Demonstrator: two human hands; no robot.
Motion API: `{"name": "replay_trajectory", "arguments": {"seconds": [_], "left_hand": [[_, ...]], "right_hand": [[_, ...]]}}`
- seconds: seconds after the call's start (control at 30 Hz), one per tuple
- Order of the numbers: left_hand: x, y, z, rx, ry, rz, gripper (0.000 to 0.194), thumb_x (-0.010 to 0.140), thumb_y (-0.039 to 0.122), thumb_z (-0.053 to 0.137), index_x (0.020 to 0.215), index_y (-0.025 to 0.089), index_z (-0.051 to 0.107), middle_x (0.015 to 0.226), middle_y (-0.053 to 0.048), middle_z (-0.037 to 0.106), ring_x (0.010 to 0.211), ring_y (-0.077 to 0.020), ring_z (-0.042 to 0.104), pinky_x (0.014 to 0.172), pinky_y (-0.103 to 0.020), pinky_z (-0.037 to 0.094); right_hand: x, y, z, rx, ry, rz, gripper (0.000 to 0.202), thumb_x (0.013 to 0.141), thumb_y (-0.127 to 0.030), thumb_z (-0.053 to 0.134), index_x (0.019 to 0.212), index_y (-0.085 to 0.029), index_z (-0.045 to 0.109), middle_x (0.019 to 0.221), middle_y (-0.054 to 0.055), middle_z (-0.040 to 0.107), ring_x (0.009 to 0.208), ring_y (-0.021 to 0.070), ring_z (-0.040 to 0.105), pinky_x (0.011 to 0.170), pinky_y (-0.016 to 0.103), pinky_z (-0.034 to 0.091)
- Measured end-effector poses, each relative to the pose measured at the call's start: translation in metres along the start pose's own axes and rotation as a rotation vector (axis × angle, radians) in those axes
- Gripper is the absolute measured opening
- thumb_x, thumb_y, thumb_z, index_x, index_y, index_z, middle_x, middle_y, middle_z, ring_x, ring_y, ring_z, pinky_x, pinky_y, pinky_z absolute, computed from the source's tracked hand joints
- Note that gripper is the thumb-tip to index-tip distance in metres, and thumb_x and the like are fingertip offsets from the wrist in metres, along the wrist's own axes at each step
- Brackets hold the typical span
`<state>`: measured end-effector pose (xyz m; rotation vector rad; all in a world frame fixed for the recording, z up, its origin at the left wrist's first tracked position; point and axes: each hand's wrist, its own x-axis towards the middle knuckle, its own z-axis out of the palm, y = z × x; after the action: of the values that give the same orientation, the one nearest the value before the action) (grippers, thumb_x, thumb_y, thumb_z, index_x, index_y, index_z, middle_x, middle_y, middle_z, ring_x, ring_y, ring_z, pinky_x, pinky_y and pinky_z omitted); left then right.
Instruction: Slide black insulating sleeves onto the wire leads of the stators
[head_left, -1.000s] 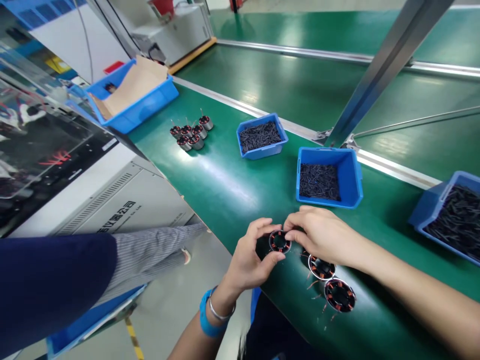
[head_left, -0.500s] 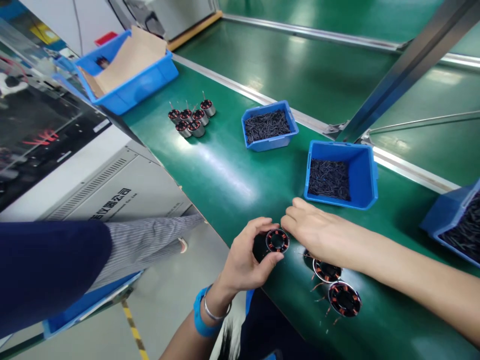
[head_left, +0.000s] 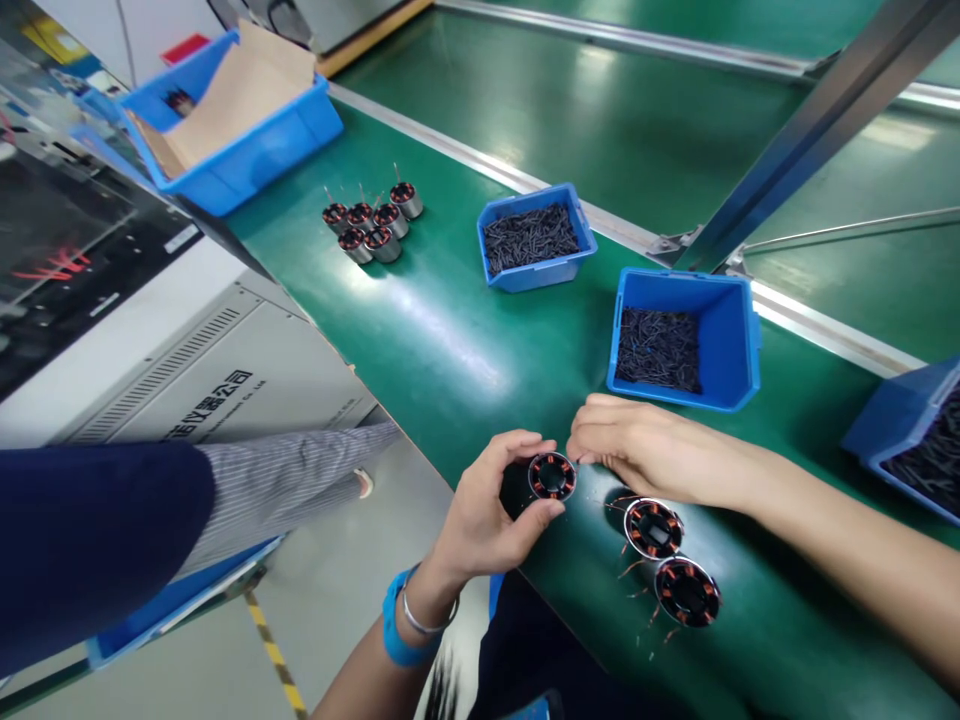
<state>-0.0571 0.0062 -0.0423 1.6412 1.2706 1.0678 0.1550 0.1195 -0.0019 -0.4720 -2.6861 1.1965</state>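
- Just below the frame's centre, my left hand (head_left: 486, 512) grasped a coil ring (head_left: 553, 464), open face and axis aimed up at me.
- It looked black, orange-wound, silver-rimmed.
- My right hand (head_left: 637, 440) curled beside it; its hold I couldn't tell.

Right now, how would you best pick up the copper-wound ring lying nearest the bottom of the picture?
I'd probably grip the lowest ring by its silvery outer rim, fingers and thumb on opposite edges, coming from the picture's right: most of its loose copper wires stick out to the left, and a second ring sits close at its upper edge.
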Motion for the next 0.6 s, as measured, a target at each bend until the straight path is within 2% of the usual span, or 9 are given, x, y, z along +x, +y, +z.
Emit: {"name": "replay_trajectory", "arguments": {"seconds": [0.23, 0.4, 0.6], "left_hand": [[-0.0012, -0.0005, -0.0003, 0.003, -0.007, -0.008, 0.057, 0.080, 0.024, 0.077, 0.129, 0.021, 0.048, 0.120, -0.011, 0.069, 0.109, -0.0226, 0.069, 0.097, -0.037, 0.056], [-0.0008, -0.0015, -0.0012, -0.014, -0.021, 0.000, 0.058, 0.080, 0.023, 0.077, 0.129, 0.021, 0.048, 0.121, -0.011, 0.069, 0.110, -0.0232, 0.069, 0.096, -0.038, 0.056], [-0.0008, -0.0012, -0.0020, -0.022, -0.037, -0.006, 0.059, 0.080, 0.024, 0.077, 0.130, 0.021, 0.047, 0.122, -0.012, 0.069, 0.109, -0.0240, 0.069, 0.097, -0.039, 0.056]], "right_hand": [[0.0060, 0.0051, -0.0038, 0.082, -0.007, -0.010, 0.025, 0.092, -0.003, 0.044, 0.082, -0.016, 0.063, 0.079, 0.004, 0.060, 0.081, 0.0147, 0.054, 0.072, 0.027, 0.042], [0.0088, 0.0074, -0.0079, 0.097, -0.095, 0.011, 0.025, 0.088, 0.001, 0.044, 0.081, -0.016, 0.061, 0.080, 0.003, 0.061, 0.080, 0.0135, 0.056, 0.072, 0.026, 0.041], [0.0058, 0.0006, -0.0094, 0.002, -0.117, 0.154, 0.017, 0.089, -0.006, 0.048, 0.079, -0.017, 0.056, 0.079, 0.001, 0.058, 0.069, 0.0119, 0.053, 0.063, 0.025, 0.038]]}}
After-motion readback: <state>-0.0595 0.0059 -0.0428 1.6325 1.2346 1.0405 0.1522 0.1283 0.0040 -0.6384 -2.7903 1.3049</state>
